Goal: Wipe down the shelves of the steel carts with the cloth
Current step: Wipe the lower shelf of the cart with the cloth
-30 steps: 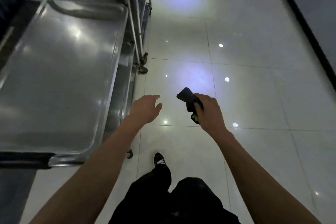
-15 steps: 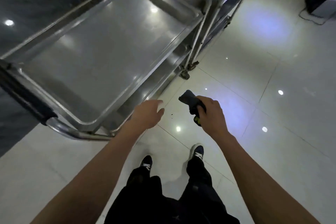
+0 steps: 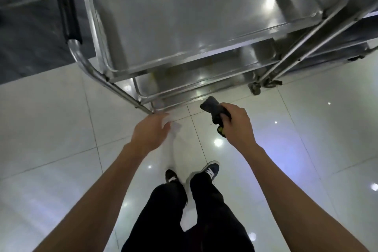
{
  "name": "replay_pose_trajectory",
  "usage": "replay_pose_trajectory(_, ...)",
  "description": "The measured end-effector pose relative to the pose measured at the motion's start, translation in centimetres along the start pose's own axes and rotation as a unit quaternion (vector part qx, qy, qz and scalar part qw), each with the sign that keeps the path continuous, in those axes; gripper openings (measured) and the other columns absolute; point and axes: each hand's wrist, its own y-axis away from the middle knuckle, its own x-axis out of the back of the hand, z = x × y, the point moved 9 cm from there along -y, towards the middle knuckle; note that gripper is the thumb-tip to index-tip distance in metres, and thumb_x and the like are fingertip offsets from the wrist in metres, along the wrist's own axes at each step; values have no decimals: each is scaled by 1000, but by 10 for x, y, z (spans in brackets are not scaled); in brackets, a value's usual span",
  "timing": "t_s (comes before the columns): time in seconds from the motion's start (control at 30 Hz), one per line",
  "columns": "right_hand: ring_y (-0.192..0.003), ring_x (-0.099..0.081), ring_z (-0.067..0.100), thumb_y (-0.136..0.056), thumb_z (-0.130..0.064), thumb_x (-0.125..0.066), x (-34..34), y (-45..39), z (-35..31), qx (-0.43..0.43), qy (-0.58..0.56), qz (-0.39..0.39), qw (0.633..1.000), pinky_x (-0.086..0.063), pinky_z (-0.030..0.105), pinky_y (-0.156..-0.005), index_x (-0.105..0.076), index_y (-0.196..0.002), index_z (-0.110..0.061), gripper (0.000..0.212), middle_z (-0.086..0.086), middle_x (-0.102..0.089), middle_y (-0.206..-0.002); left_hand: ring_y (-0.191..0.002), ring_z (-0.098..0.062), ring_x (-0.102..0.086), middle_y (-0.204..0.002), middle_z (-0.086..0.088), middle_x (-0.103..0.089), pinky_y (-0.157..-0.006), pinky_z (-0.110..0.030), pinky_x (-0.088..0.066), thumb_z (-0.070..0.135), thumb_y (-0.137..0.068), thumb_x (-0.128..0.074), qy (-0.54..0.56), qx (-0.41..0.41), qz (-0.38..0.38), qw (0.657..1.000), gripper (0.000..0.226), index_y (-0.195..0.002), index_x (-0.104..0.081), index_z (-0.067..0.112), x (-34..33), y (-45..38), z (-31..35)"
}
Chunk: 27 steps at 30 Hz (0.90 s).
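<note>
From the head view, the steel cart (image 3: 196,26) fills the upper middle of the frame, and everything else is placed against it. Its top shelf (image 3: 184,16) is a bare, shiny tray with a raised rolled rim; the near edge of that rim runs from lower left up to the right. Below the near edge, a lower shelf (image 3: 194,80) shows as a narrow strip. The tubular handle (image 3: 96,71) bends round the cart's left end, with a dark grip (image 3: 69,6) higher up. A caster (image 3: 255,88) sits at the cart's near right corner.

On the near side of the cart lies open glossy tiled floor (image 3: 51,129), wide to the left and right of the person's shoes (image 3: 210,170).

The left hand (image 3: 150,135) hangs just below the handle's lower end, fingers loose and slightly parted, blurred at the tips, holding nothing; contact with the tube cannot be told. The right hand (image 3: 235,125) is just off the lower shelf's near edge, fingers curled tight round the dark cloth (image 3: 212,106), whose free end points toward the cart.
</note>
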Motion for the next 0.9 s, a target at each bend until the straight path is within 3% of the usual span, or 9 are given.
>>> replay_pose_trajectory(0.17, -52, -58, 24, -90, -4, -43, -43, -13, -4, 20, -9, -38, 999, -53, 44, -48, -62, -87, -27, 30, 1, -67, -78, -134, -24, -46, -142, -3, -58, -109, -42, -39, 33, -101, -54, 23, 12, 42, 999, 43, -142, -56, 23, -18, 6, -33)
replay_pose_trajectory(0.4, -61, -60, 20, -91, -7, -47, -88, -30, -3, 82, 28, -41, 995, -53, 42, -57, -63, -89, -26, 25, -3, -65, -75, -136, -23, -43, -143, 0, -56, -108, -44, -39, 34, -100, -54, 23, 5, 78, 997, 43, -142, -55, 23, -50, -10, -66)
replay_pose_trajectory(0.63, -88, -60, 20, -97, -7, -52, -131, -93, 7, 163, 67, -47, 983, -50, 34, -77, -66, -114, -18, 25, 0, -68, -97, -127, -28, -52, -131, -3, -63, -100, -47, -45, 28, -97, -58, 15, 7, 145, 989, 35, -131, -61, 22, -62, -66, -87)
replay_pose_trajectory(0.77, -99, -59, 21, -98, -11, -53, -167, -133, 20, 208, 85, -45, 973, -50, 41, -89, -63, -124, -17, 28, 1, -67, -110, -135, -22, -47, -143, 1, -57, -108, -44, -41, 33, -98, -55, 16, 11, 165, 986, 42, -140, -55, 25, -82, -117, -109)
replay_pose_trajectory(0.9, -112, -53, 23, -100, -13, -54, -197, -171, 33, 234, 85, -20, 968, -48, 39, -95, -59, -132, -20, 33, 1, -64, -124, -130, -23, -53, -138, 0, -61, -107, -46, -46, 32, -96, -57, -3, -13, 209, 978, 41, -136, -58, 24, -93, -157, -125)
